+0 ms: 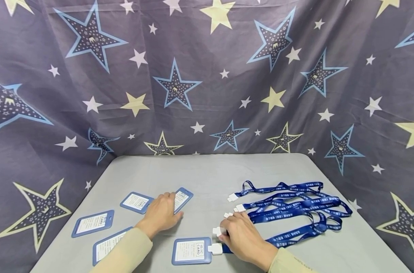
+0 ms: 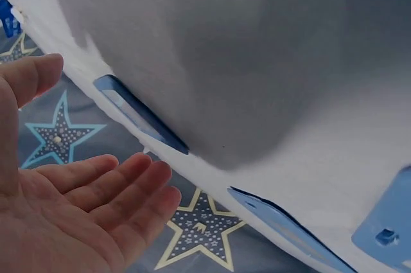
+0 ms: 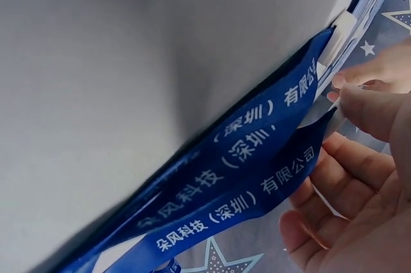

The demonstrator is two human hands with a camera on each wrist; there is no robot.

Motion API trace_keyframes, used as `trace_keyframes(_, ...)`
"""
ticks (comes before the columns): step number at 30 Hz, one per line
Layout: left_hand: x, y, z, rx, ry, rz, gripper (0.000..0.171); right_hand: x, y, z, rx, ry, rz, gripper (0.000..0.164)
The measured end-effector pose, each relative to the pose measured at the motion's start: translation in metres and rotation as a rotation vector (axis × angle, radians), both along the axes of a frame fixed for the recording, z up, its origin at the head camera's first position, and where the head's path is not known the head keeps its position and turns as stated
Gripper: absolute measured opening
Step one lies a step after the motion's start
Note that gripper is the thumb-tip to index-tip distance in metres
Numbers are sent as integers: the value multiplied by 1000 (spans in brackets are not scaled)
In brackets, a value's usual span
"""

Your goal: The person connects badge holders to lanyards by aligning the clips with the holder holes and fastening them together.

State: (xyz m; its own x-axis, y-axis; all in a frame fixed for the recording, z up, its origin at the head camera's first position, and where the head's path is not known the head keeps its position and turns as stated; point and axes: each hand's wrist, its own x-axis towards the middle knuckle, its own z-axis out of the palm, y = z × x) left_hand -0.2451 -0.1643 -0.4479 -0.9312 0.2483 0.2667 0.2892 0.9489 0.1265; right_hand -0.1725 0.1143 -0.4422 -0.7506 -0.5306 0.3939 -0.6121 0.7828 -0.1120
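My right hand [image 1: 242, 235] pinches the white clip [image 1: 218, 231] end of a blue lanyard [image 3: 282, 176] between thumb and fingers. Just below it lies a blue card holder [image 1: 191, 251], its slot end meeting the white clip [image 1: 215, 249] of another lanyard. My left hand [image 1: 162, 212], fingers relaxed and apart, reaches beside a tilted card holder [image 1: 182, 200] on the table and hides part of it. In the left wrist view the palm [image 2: 77, 228] faces up with nothing in it, and that card holder [image 2: 141, 115] lies beyond the fingers.
To the left lie more blue card holders, at the back [image 1: 136, 202], the side [image 1: 92, 223] and partly under the left sleeve [image 1: 106, 246]. Several blue lanyards [image 1: 295, 204] spread over the right of the grey table [image 1: 207, 170]. A star-patterned cloth [image 1: 207, 94] hangs behind.
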Motion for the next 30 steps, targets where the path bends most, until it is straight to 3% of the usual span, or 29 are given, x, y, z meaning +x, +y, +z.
trace_keyframes(14,-12,-1,-9,-17,-70,57,75,0,-1,-3,-6,-8,-1,15)
trace_keyframes(30,-19,-5,-11,-55,-76,84,75,-1,-2,-5,-7,3,-4,16)
